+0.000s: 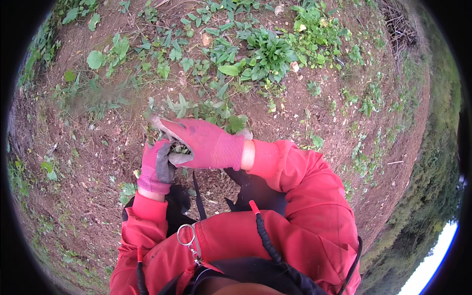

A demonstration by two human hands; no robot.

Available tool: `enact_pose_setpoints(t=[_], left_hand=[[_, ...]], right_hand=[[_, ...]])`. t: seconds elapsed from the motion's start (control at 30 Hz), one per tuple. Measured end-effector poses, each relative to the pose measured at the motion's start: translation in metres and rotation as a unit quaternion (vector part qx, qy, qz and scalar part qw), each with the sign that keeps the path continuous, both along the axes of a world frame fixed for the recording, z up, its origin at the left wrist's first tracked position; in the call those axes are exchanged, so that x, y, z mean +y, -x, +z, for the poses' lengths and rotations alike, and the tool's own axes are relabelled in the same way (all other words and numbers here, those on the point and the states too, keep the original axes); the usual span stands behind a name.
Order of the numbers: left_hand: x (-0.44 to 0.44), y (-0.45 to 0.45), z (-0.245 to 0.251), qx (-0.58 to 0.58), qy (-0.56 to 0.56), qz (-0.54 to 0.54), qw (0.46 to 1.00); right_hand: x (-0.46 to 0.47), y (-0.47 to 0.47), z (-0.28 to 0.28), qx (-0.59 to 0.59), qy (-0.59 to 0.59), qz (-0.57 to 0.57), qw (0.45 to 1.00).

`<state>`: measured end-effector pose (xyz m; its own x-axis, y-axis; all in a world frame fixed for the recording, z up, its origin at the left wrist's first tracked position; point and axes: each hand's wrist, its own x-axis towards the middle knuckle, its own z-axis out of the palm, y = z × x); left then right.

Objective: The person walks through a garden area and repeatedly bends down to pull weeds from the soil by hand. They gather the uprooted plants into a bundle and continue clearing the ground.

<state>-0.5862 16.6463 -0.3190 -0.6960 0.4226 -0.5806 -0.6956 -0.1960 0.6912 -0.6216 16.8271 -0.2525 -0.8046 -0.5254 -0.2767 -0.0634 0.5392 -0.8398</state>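
Both hands wear pink knit gloves with grey palms and meet just in front of my body, left of the view's centre. My left hand (156, 166) is below, its fingers curled around a bunch of green weeds. My right hand (197, 143) reaches across from the right, its thumb and fingers around the same weeds (180, 148), which show between the gloves. Most of the bunch is hidden. A broad-leaved plant (236, 124) grows beside the right wrist. Blurred greenery lies just beyond the fingertips.
Reddish-brown soil (295, 125) with small stones and low weeds surrounds me. A dense leafy plant (271, 55) grows ahead, with a lighter green clump (317, 35) to its right. Dry sticks (400, 27) lie at the upper right. Trees (424, 191) stand along the right rim.
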Motion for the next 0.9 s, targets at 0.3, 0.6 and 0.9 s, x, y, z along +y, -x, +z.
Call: enact_pose_setpoints(t=[0.3, 0.6, 0.9], left_hand=[[-0.010, 0.065, -0.018, -0.142, -0.336, 0.056, 0.930], [-0.064, 0.081, -0.009, -0.063, -0.206, 0.234, 0.948], [-0.065, 0.082, 0.014, -0.036, -0.181, 0.200, 0.962]], right_hand=[[0.128, 0.014, -0.027, -0.045, 0.204, -0.291, 0.934], [0.316, -0.117, -0.149, -0.028, -0.408, -0.513, 0.755], [0.269, -0.067, -0.181, 0.026, -0.600, -0.262, 0.756]])
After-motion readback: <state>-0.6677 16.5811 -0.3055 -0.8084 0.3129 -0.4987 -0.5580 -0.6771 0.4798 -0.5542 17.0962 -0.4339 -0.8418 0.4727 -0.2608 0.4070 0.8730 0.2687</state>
